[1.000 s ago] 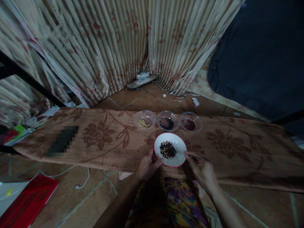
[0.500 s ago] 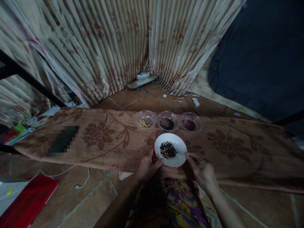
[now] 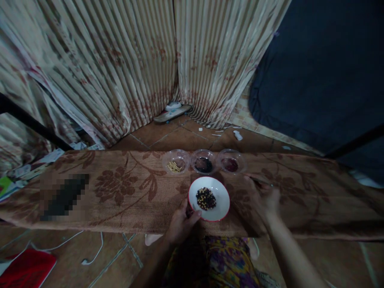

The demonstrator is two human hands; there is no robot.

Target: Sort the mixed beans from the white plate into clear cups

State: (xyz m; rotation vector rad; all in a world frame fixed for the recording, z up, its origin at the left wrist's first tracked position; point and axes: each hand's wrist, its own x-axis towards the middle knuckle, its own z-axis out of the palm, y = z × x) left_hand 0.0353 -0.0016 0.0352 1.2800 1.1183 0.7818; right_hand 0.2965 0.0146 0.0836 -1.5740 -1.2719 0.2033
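A white bowl [image 3: 221, 206] with a red rim rests at the near edge of the cloth, holding a mix of dark and yellow beans [image 3: 205, 199]. My left hand [image 3: 182, 224] grips its left rim, thumb on top. My right hand [image 3: 266, 202], blurred, is off to the right of the bowl, closed around a thin metal spoon [image 3: 263, 183] whose tip is hard to make out. Behind the bowl stand three clear plastic bowls in a row: yellow beans [image 3: 174, 167] left, black beans [image 3: 204, 164] middle, dark red beans [image 3: 230, 164] right.
A brown flowered cloth [image 3: 126, 208] covers the long bench. A dark pixelated object [image 3: 66, 196] lies on its left part. Beyond are striped curtains [image 3: 135, 60], a skateboard [image 3: 172, 113] and white scraps on the tiled floor. A white cable and red item [image 3: 30, 266] are lower left.
My right hand has lifted the spoon out of the white bowl and moved it up and right. My left hand stays on the rim. The whole view has shifted slightly.
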